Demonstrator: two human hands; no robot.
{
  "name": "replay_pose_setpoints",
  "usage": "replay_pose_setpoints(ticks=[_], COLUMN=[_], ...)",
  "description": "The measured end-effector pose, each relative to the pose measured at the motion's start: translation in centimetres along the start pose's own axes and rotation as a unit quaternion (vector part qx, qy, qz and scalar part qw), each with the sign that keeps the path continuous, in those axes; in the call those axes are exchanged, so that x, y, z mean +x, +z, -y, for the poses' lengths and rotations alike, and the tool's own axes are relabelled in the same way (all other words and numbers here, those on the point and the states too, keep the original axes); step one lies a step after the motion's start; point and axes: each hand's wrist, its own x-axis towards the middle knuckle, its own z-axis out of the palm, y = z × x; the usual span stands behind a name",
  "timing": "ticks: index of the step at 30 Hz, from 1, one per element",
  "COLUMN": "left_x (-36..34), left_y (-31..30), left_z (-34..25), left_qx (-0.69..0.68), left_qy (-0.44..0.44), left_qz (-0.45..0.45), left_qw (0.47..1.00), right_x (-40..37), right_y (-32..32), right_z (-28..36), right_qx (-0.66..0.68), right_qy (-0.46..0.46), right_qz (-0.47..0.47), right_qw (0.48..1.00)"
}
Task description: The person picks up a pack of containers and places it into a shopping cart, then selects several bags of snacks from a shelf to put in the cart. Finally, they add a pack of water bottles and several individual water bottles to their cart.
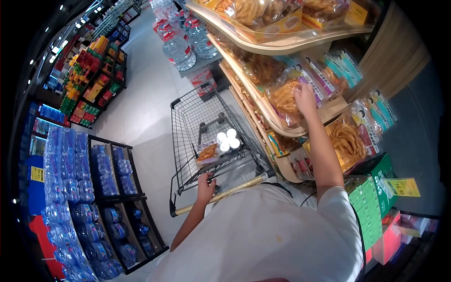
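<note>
Left hand [206, 187]: closing around the cart handle [235, 190], fingers wrapping over the bar, arm reaching forward from the body.

Cart handle: running across under the left hand's palm, pale and slanting, extending well to either side of it.

Right hand [305, 99]: stretching up and away from the body, lying on a snack bag [283, 97]. The fingers are resting together over the bag's upper edge; whether they are gripping it or only touching it cannot be told.

Snack bag: sitting directly under and just left of the right hand, clear wrapping showing golden fried pieces, leaning among similar bags on the shelf [275, 123].

Shelf: curving below the right hand, its pale front edge passing just beneath the wrist.

Shopping cart [188, 117]: wire basket standing ahead of the left hand, between the two hands.

Packet [207, 152]: lying in the cart just beyond the left hand, orange contents showing.

White tubs [228, 139]: sitting in the cart beside the packet, farther from the left hand.

Water bottles [181, 49]: standing well beyond the cart, far ahead of both hands.

Price tag [401, 187]: yellow, hanging below and to the right of the right forearm, beside green boxes [376, 197].
</note>
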Motion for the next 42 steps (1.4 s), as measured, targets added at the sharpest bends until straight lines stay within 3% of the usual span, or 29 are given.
replay_pose_setpoints(ticks=[4, 10, 15, 17, 19, 21, 23, 25, 26, 29, 33, 37, 38, 39, 42], left_x=[0.0, -0.1, 0.0, 0.0, 0.0, 0.0, -0.2, -0.3, -0.3, -0.9, -1.2, 1.3, 2.9, 4.9, 12.7], left_y=[-0.1, 0.0, 0.2, 0.1, 0.1, 0.2, 0.0, -0.1, -0.2, 0.2, -0.5, -1.6, -2.3, -2.9, -4.5], left_z=[0.0, 0.0, 0.0, -0.1, -0.3, -0.1, -0.6, -1.2, -1.2, -1.9, -3.5, 0.2, 1.6, 3.6, 9.8], left_qx=[0.013, 0.03, 0.022, 0.026, 0.017, 0.029, 0.028, 0.03, 0.031, 0.049, 0.075, -0.141, -0.127, -0.116, 0.006], left_qy=[-0.002, 0.006, 0.04, 0.035, 0.032, 0.024, 0.022, 0.017, 0.014, 0.021, 0.035, -0.066, -0.111, -0.1, -0.158], left_qz=[-0.001, -0.007, -0.02, -0.021, -0.022, -0.021, -0.023, -0.029, -0.026, -0.047, -0.057, -0.105, -0.108, -0.111, 0.001], left_qw=[1.0, 0.999, 0.999, 0.999, 0.999, 0.999, 0.999, 0.999, 0.999, 0.997, 0.995, 0.982, 0.98, 0.982, 0.987], right_x=[-1.5, -4.0, -5.8, -6.9, -9.2, -12.1, -15.4, -19.2, -20.6, -23.5, -23.2, -23.0, -22.9, -22.8, -23.0], right_y=[-0.5, 0.2, 1.1, 2.4, 3.1, 6.6, 8.1, 10.6, 10.4, 10.5, 10.7, 10.2, 10.2, 10.4, 11.0], right_z=[1.7, 1.6, 3.8, 4.4, 5.9, 5.0, 5.2, 4.2, 4.9, 5.4, 5.1, 5.1, 5.3, 5.2, 5.0], right_qx=[-0.03, 0.047, 0.151, 0.201, 0.107, 0.149, 0.066, 0.016, -0.041, -0.137, -0.113, -0.108, -0.076, -0.068, -0.031], right_qy=[-0.009, -0.095, -0.042, -0.02, -0.071, -0.096, -0.155, -0.128, -0.069, -0.091, -0.07, -0.074, -0.054, -0.052, -0.036], right_qz=[0.001, -0.049, -0.028, 0.012, 0.074, 0.19, 0.324, 0.41, 0.464, 0.466, 0.487, 0.489, 0.476, 0.461, 0.403], right_qw=[0.999, 0.993, 0.987, 0.979, 0.989, 0.966, 0.931, 0.903, 0.882, 0.87, 0.863, 0.863, 0.874, 0.883, 0.914])
